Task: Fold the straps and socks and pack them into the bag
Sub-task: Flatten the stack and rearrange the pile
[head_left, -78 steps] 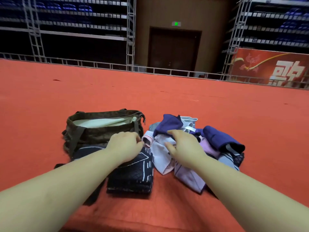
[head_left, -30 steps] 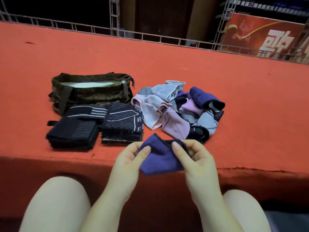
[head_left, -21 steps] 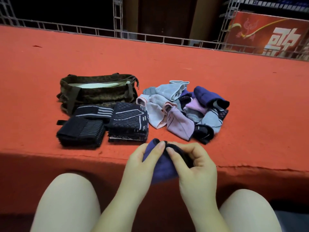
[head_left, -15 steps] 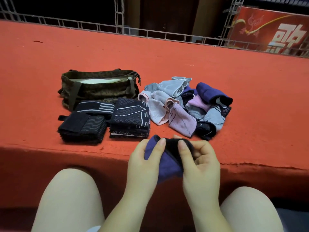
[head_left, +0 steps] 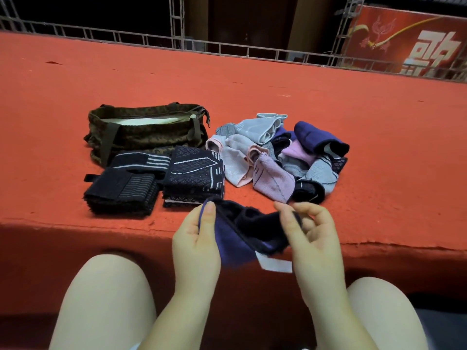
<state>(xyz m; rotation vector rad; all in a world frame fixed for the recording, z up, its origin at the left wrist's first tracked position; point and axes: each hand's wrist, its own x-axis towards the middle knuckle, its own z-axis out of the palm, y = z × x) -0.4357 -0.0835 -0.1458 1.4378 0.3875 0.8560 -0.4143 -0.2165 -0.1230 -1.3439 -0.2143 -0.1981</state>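
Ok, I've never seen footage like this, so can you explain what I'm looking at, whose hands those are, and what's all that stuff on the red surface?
No machine here: a camera worn on a person's head looks down at their own bare hands. The left hand and right hand pinch a dark purple sock with a white tag, above their knees. On the red carpeted platform lie an open camouflage bag, three folded black straps in front of it, and a loose pile of socks to the right.

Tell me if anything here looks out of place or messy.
Only the sock pile beside the bag is a loose jumble, still unfolded. The black straps sit neatly folded; both hands hold a purple sock.
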